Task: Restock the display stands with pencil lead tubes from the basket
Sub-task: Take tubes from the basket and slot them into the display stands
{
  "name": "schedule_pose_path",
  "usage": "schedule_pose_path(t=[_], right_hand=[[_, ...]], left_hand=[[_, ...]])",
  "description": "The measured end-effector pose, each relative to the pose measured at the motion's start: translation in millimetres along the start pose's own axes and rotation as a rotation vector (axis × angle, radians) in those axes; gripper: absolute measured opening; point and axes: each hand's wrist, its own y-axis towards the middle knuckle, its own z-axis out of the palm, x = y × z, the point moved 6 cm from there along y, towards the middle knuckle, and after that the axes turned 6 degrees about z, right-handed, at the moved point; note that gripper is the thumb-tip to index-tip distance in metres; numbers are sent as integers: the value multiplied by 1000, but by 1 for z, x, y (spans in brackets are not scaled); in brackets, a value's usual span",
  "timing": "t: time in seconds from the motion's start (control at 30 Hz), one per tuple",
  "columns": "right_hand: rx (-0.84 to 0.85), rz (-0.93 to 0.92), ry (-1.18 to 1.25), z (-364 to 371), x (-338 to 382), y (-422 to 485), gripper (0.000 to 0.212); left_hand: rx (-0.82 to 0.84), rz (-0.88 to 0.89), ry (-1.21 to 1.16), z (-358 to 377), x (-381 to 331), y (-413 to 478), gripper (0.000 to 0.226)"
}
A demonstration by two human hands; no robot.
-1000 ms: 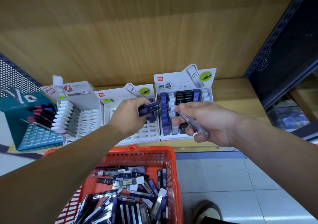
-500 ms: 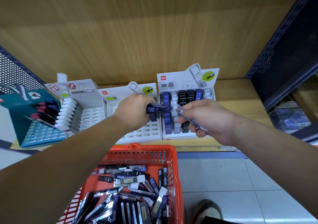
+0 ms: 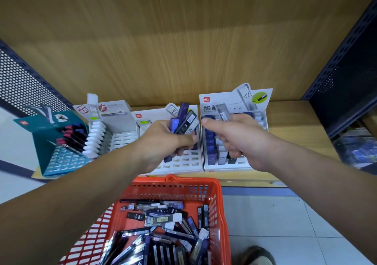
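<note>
A bundle of tubes (image 3: 182, 120) is gripped in the left hand (image 3: 161, 142), with the fingers curled round its lower part and the thumb laid across the front. The bundle's long axis runs up and away from the person, leaning slightly right, and the upper ends are fanned out above the fist while one blue end shows below it. This hand is held over the middle stand (image 3: 183, 163), whose front slots are seen unfilled. A single clear tube (image 3: 222, 113) is held in the right hand (image 3: 236, 140), with the fingers folded round it and the thumb stretched leftward. It is kept nearly upright, with the top end pointed away from the person towards the header card. The right hand is raised in front of the right stand (image 3: 216, 101), where blue tubes are racked in the left column. Whether the clear tube touches this stand cannot be told. Both forearms are extended forward from the lower corners, and the hands are held just beside each other but apart. An orange basket (image 3: 173, 180) is placed below the shelf (image 3: 295, 126), and many loose tubes (image 3: 163, 238) are heaped in it, pointing every way. A white stand (image 3: 122, 136) and a teal stand (image 3: 55, 158) are set further left.
</note>
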Motion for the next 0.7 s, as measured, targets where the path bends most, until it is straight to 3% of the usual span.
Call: schedule_pose_path(t=[0.1, 0.23, 0.33, 0.7], right_hand=[[44, -52, 58, 15, 11, 2, 36], [171, -157, 47, 37, 24, -3, 21], [249, -188, -26, 51, 27, -6, 18], [257, -154, 53, 52, 19, 6, 19]], left_hand=[[98, -62, -157, -2, -4, -22, 10], [184, -165, -309, -4, 0, -42, 17], [233, -182, -275, -5, 3, -48, 20], [200, -82, -243, -23, 6, -43, 35]])
